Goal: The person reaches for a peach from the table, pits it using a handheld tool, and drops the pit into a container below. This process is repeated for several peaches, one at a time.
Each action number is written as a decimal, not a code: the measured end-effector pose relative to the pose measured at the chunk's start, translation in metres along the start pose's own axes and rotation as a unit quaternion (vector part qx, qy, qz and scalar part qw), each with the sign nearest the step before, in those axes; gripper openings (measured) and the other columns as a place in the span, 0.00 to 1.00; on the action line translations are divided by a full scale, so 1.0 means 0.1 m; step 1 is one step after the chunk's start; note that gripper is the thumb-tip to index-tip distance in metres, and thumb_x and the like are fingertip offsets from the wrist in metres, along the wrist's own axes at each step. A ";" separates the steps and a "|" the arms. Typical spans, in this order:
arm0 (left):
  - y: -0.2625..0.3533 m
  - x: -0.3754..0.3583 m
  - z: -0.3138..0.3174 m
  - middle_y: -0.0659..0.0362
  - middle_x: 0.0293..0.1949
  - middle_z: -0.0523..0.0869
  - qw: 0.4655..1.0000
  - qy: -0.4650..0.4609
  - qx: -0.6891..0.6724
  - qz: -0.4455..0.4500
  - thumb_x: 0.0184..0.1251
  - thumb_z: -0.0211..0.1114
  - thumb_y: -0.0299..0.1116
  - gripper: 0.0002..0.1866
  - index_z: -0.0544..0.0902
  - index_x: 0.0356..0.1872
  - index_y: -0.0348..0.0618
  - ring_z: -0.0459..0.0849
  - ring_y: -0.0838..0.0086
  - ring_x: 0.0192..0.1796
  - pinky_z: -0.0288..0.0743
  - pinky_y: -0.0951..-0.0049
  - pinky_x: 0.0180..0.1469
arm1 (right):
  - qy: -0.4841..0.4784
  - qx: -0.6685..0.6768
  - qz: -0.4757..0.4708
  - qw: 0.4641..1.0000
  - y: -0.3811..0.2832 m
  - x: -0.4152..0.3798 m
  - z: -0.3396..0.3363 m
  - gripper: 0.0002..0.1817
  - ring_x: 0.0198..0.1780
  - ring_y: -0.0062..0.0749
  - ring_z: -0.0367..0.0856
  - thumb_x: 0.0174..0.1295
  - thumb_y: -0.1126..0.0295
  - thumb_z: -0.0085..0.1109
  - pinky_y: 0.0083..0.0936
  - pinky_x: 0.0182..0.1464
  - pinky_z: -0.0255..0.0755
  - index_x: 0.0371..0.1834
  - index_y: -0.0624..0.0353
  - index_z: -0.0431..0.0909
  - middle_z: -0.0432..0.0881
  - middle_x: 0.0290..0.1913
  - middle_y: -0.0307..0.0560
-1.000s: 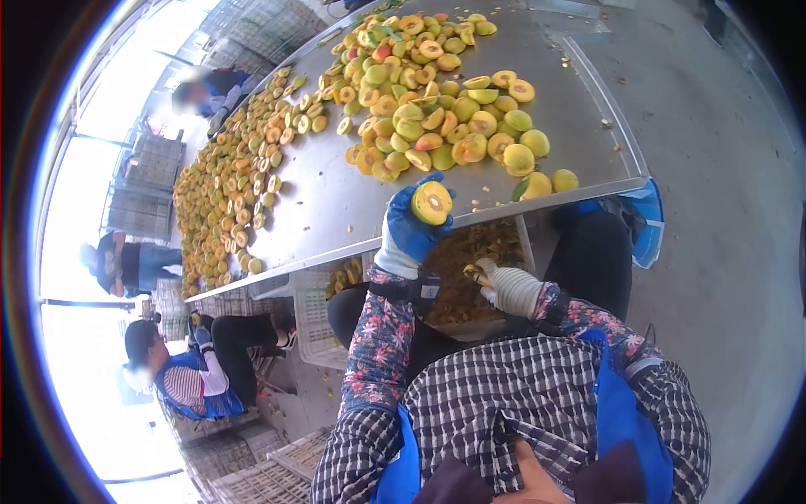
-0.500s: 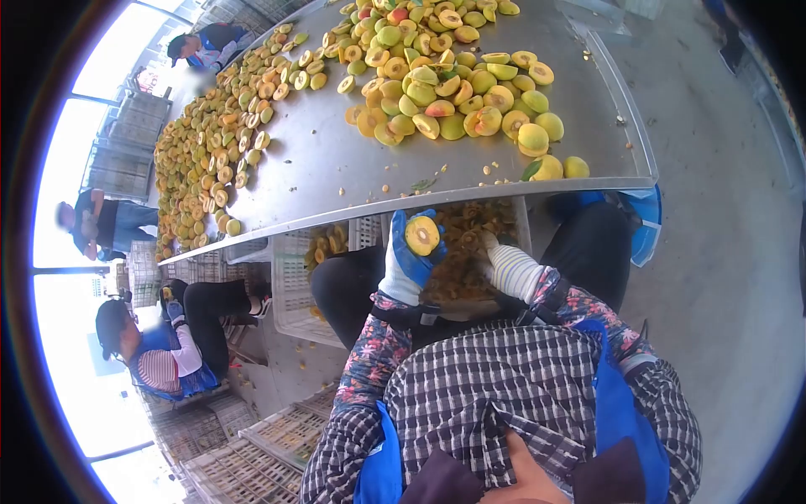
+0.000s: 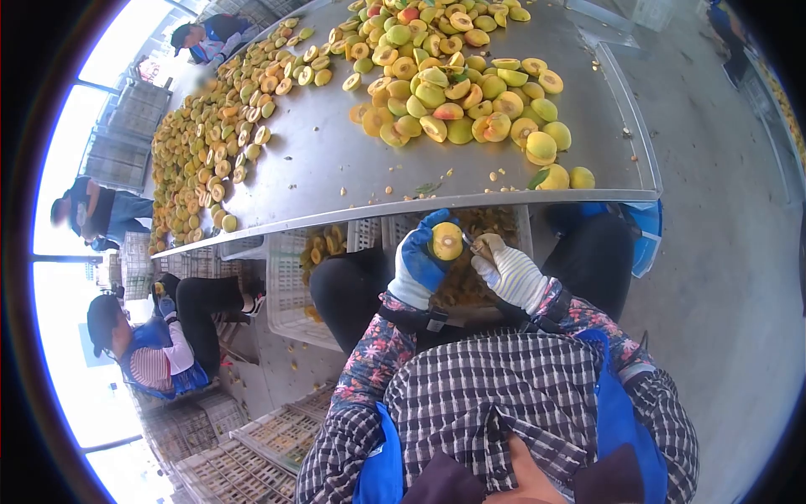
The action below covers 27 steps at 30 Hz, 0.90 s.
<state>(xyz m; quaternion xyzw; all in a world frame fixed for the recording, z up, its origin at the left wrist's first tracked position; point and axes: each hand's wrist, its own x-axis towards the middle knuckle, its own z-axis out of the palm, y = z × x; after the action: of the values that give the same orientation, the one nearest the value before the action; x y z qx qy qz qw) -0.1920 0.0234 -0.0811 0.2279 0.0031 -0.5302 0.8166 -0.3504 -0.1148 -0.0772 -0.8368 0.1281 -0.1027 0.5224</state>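
Note:
My left hand (image 3: 418,264), in a blue-palmed white glove, is closed around a yellow peach half (image 3: 447,242), its cut face turned up toward me. Close on its right, my right hand (image 3: 509,270), in a striped white glove with a stained thumb and fingertips, pinches a small thin tool (image 3: 468,239). The tool's tip is at the right edge of the peach half; its exact shape is too small to make out. Below both hands, between my knees, a crate (image 3: 525,227) holds brownish fruit pieces, partly hidden by the hands.
A metal table (image 3: 319,160) stands ahead, bearing a heap of peach halves (image 3: 437,92) and a wider spread of halves (image 3: 201,151) at left. A white crate (image 3: 294,290) is beside my left knee. Another person (image 3: 159,349) sits at left; others are farther back.
My right hand has come up out of the crate to the peach half, and the small tool now shows in it. My left hand has shifted slightly right, still holding the half.

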 end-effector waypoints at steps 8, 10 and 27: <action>-0.26 0.11 -0.02 0.51 0.44 0.84 0.972 0.094 0.183 0.114 0.70 0.60 0.44 0.19 0.78 0.50 0.38 0.83 0.57 0.48 0.78 0.55 0.57 | -0.064 -0.133 0.049 0.988 -0.14 0.05 0.05 0.17 0.35 0.59 0.82 0.71 0.58 0.49 0.45 0.37 0.74 0.50 0.62 0.67 0.81 0.31 0.62; -0.33 0.16 -0.02 0.53 0.41 0.85 0.987 0.150 0.000 0.059 0.70 0.61 0.48 0.20 0.79 0.46 0.39 0.83 0.58 0.45 0.79 0.55 0.55 | -0.107 -0.155 0.109 0.976 -0.07 0.05 0.14 0.17 0.38 0.57 0.81 0.73 0.57 0.47 0.43 0.39 0.74 0.49 0.62 0.68 0.82 0.34 0.61; -0.39 0.23 0.07 0.53 0.41 0.82 0.976 0.178 0.088 0.089 0.75 0.55 0.46 0.17 0.77 0.40 0.40 0.83 0.58 0.45 0.79 0.55 0.53 | -0.094 -0.089 0.073 0.989 -0.02 0.07 0.12 0.22 0.37 0.63 0.81 0.70 0.59 0.49 0.48 0.40 0.74 0.54 0.69 0.66 0.81 0.33 0.68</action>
<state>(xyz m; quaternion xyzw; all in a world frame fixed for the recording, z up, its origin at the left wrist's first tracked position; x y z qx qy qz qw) -0.2172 -0.0127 -0.0946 0.3890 0.0809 -0.4045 0.8237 -0.3401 -0.1056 -0.0803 -0.8742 0.1479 0.0273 0.4616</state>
